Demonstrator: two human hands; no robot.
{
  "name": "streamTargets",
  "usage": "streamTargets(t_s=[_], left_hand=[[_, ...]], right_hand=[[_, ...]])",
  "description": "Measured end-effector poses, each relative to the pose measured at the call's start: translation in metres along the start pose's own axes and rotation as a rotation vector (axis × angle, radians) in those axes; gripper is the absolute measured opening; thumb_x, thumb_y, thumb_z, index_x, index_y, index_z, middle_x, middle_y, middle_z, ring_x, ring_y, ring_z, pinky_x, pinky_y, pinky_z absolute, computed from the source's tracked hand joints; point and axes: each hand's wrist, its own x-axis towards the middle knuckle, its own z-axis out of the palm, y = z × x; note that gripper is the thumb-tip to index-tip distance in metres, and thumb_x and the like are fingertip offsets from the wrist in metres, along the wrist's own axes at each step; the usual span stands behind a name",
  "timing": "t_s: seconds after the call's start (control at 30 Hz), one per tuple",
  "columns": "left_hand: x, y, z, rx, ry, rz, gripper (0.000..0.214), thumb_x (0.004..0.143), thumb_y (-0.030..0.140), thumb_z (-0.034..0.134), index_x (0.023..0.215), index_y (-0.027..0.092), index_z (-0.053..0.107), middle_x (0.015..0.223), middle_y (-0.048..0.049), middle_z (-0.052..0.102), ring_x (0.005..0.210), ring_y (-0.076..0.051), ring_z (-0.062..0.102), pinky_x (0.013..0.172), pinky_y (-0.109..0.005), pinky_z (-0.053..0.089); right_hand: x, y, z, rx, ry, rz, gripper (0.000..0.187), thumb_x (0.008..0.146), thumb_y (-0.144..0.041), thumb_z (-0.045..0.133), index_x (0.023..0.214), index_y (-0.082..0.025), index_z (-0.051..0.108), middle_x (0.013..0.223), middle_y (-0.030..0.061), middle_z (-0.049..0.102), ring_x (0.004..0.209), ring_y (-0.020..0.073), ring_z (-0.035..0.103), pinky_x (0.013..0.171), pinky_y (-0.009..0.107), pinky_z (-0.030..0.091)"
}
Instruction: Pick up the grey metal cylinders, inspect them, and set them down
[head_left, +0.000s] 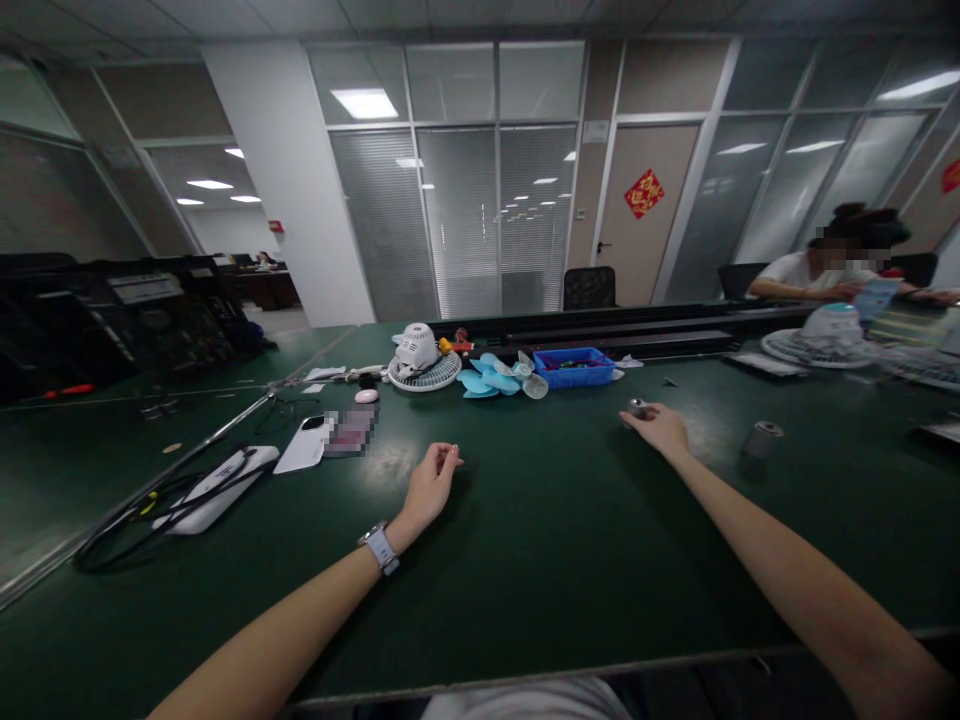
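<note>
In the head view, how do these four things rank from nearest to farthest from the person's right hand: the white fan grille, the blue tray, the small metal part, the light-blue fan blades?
1. small metal part, touching the right hand.
2. blue tray, beyond it, to the left.
3. light-blue fan blades, left of the tray.
4. white fan grille, farthest left.

Tabletop (pixel 540 560) plain dark green. Metal piece (pixel 636 407) at right hand (pixel 661 430) silver-grey; roll (pixel 763 438) to its side grey. Tray (pixel 574 370) bright blue, red and green bits inside. Fan blades (pixel 486 380) pale blue. Fan grille (pixel 421 372) white. Phone (pixel 304 447) white, black camera patch. Power strip (pixel 217 490) white, cable (pixel 97 548) black. Watch strap (pixel 381 548) light grey. Door sign (pixel 643 193) red, gold pattern. Screwdriver (pixel 71 391) red.
</note>
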Motion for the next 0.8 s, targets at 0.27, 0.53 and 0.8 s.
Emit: streamTargets(t_s=[0.27,0.53,0.8], left_hand=[[0.002,-0.003,0.001,0.001,0.006,0.016,0.035,0.093,0.052,0.043,0.105,0.020,0.055,0.098,-0.0074,0.073,0.096,-0.021,0.067,0.087,-0.036,0.047],[-0.001,0.001,0.001,-0.031,-0.005,0.044,0.036,0.092,0.052,0.049,0.107,0.020,0.058,0.102,-0.0074,0.072,0.091,-0.020,0.068,0.083,-0.036,0.051],[-0.014,0.036,0.002,0.100,-0.109,0.407,0.034,0.092,0.044,0.055,0.119,0.026,0.066,0.120,-0.0046,0.068,0.110,-0.021,0.061,0.095,-0.038,0.048]], right_hand=[[-0.003,-0.003,-0.003,0.042,0.057,0.022,0.051,0.060,-0.054,0.078,0.091,-0.016,0.066,0.092,0.0135,0.074,0.085,0.0271,0.069,0.072,0.036,0.052],[-0.085,-0.093,0.010,0.473,-0.228,-0.280,0.046,0.066,-0.048,0.079,0.097,-0.017,0.065,0.095,0.0103,0.074,0.084,0.0229,0.070,0.077,0.036,0.055],[-0.193,-0.165,0.033,0.553,-0.743,-0.610,0.038,0.071,-0.040,0.079,0.101,-0.018,0.071,0.092,0.0047,0.073,0.080,0.0190,0.069,0.073,0.031,0.053]])
